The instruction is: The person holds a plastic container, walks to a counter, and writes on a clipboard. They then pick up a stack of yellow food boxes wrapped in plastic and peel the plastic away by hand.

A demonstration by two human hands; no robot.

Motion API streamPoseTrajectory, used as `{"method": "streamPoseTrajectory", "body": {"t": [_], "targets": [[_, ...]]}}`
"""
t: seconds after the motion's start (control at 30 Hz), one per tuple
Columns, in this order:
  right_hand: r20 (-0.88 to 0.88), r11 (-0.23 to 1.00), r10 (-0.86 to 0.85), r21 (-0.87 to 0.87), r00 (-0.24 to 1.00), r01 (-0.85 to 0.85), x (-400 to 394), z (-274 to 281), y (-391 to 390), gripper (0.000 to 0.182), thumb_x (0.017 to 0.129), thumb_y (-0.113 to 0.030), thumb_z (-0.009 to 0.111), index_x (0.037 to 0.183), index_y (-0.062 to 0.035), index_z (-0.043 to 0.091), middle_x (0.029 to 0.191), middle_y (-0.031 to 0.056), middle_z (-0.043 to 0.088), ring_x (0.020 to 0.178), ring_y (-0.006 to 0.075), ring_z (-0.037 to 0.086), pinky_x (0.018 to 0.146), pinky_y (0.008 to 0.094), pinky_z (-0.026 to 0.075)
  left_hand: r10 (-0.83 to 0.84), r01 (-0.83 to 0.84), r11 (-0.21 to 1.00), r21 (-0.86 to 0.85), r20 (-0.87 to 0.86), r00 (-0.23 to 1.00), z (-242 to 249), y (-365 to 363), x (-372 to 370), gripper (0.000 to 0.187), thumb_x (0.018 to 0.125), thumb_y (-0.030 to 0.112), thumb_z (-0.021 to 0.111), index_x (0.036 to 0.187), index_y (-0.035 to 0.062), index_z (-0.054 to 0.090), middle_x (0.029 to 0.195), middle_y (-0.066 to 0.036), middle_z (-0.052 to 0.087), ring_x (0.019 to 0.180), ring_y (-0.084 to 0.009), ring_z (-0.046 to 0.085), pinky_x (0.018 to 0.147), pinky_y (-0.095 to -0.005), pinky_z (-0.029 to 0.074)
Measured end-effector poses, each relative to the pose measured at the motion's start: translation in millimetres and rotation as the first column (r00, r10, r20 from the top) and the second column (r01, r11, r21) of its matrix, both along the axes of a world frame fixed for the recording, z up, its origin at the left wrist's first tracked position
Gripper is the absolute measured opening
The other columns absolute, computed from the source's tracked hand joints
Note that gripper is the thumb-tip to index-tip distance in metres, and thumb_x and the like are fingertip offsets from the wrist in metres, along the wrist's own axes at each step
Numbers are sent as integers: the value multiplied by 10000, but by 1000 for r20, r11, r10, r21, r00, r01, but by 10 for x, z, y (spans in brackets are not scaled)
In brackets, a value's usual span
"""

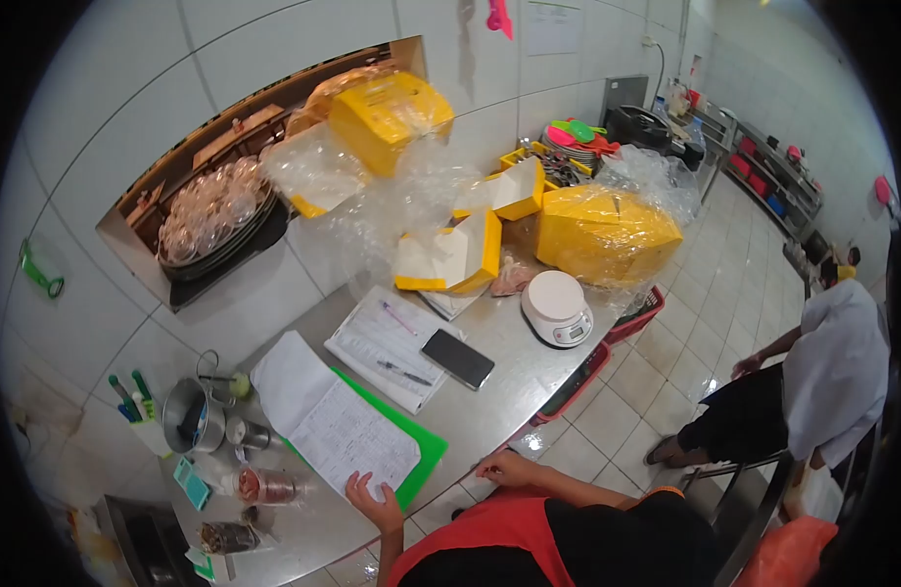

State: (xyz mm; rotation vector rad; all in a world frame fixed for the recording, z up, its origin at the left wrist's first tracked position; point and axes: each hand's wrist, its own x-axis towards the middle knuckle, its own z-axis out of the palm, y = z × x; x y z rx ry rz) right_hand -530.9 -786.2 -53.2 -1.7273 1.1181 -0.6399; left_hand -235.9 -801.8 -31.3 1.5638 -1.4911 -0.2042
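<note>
My left hand (375, 503) lies with its fingers spread on the lower edge of a handwritten sheet (357, 440). The sheet is on a green folder (429, 468), and its upper page (292, 383) is folded back. My right hand (509, 469) hangs at the table's front edge, right of the folder, with its fingers loosely curled in and nothing visible in them. Beyond the folder lies an open notebook (357, 338) with a pink pen (398, 317) and a dark pen (405, 374). A black phone (457, 358) rests on the notebook's right side.
A white kitchen scale (556, 309) stands by yellow boxes (607, 235) in clear plastic. A metal pot (193, 416), a calculator (191, 483) and jars (264, 484) line the left side. Red crates (634, 315) are below the table. Another person (812, 382) stands at right.
</note>
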Motion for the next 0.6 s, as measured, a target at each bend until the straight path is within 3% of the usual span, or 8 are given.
{"method": "streamPoseTrajectory", "body": {"t": [0.17,0.27,0.33,0.37,0.43,0.47,0.57,0.6], "targets": [[59,993,-112,31,992,110,-796,160,-488,153,829,-75,595,959,-72,675,953,115,657,834,252,643,755,342,512,-143,143,990,-1,-62,988,151,-398,-694,338,692,-12,608,1025,0,554,1165,-182,481,1141,-355,443,987,-462,341],[108,911,-299,-263,948,317,-1675,499,-1009,191,787,-46,597,969,-54,655,974,119,638,962,275,609,863,362,473,-216,215,976,-23,-66,974,129,-822,-1172,353,692,-14,606,1040,-11,550,1153,-188,487,1126,-357,453,987,-456,344],[223,735,-557,-317,800,599,-2376,890,-1304,198,754,-36,611,951,-44,631,1018,125,624,1030,295,576,934,388,433,-211,215,976,44,-80,974,189,-1112,-1544,344,712,-7,606,1051,1,550,1143,-168,495,1109,-328,473,944,-423,375],[274,547,-625,-515,731,660,-2801,995,-1469,212,746,-37,612,957,-43,630,1025,135,618,1023,302,576,919,388,441,-222,225,973,49,-70,973,270,-1251,-1766,344,712,-7,606,1051,1,550,1143,-168,495,1109,-328,473,944,-423,375],[301,251,-858,-462,416,851,-3564,1326,-1564,295,731,-9,612,1027,-14,617,1006,130,614,993,291,580,896,373,448,-314,331,941,70,-183,932,506,-1555,-2265,338,734,8,607,1067,16,550,1134,-142,508,1080,-289,493,885,-384,397],[370,2,-895,-551,247,834,-3977,1350,-1606,277,743,-27,632,1019,4,621,1011,130,609,990,276,575,877,356,456,-393,409,911,61,-182,901,531,-1720,-2455,337,751,16,610,1083,25,553,1135,-129,517,1044,-262,512,839,-362,407],[546,-391,-821,-324,-167,862,-4759,1634,-1632,486,789,-138,697,1221,-6,520,1083,156,585,1043,282,554,903,356,442,-583,592,804,53,-122,803,763,-2017,-3034,354,755,18,619,1103,26,557,1094,-126,546,983,-256,545,821,-358,427],[539,-370,-829,-329,-149,869,-4999,1504,-1660,486,789,-138,697,1221,-6,520,1083,156,585,1043,282,554,903,356,442,-565,576,816,58,-129,815,852,-2044,-3213,354,755,18,619,1103,26,557,1094,-126,546,983,-256,545,821,-358,427]]}}
